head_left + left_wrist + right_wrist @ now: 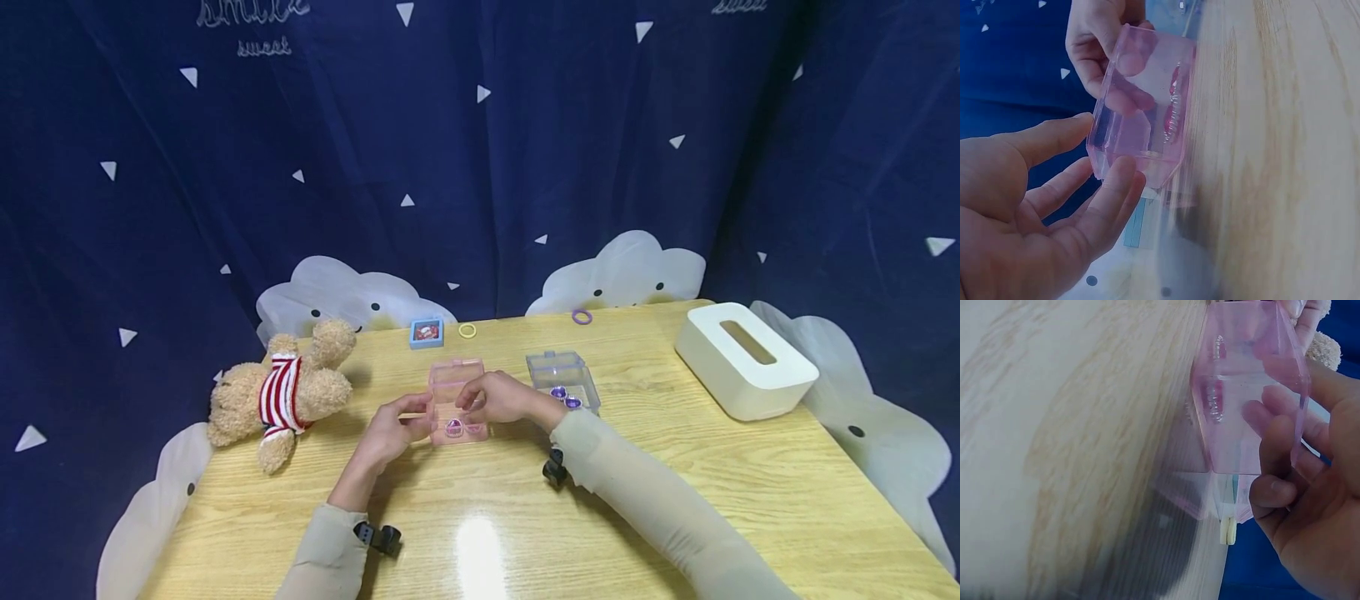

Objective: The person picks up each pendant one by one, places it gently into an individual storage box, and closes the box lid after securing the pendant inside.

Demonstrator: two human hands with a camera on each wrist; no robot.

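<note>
A clear pink box point(459, 438) stands on the table with its lid raised at the back. Inside it lie two pink gem pieces with pearly edges; one pink gem point(453, 427) shows clearly in the head view, and both gems point(1215, 403) appear through the wall in the right wrist view. My left hand point(387, 429) holds the box by its left side, thumb and fingers against the wall. Over the box opening is my right hand point(495, 397), its loosely bent fingers dipping inside above the gems. I see nothing between those fingers.
Right of the pink box, an open clear grey box point(590, 392) contains purple gems point(573, 402). Behind are a small blue box point(427, 332), a yellow ring point(467, 331) and a purple ring point(582, 317). A teddy bear point(281, 392) lies left; a white tissue box point(750, 367) stands right.
</note>
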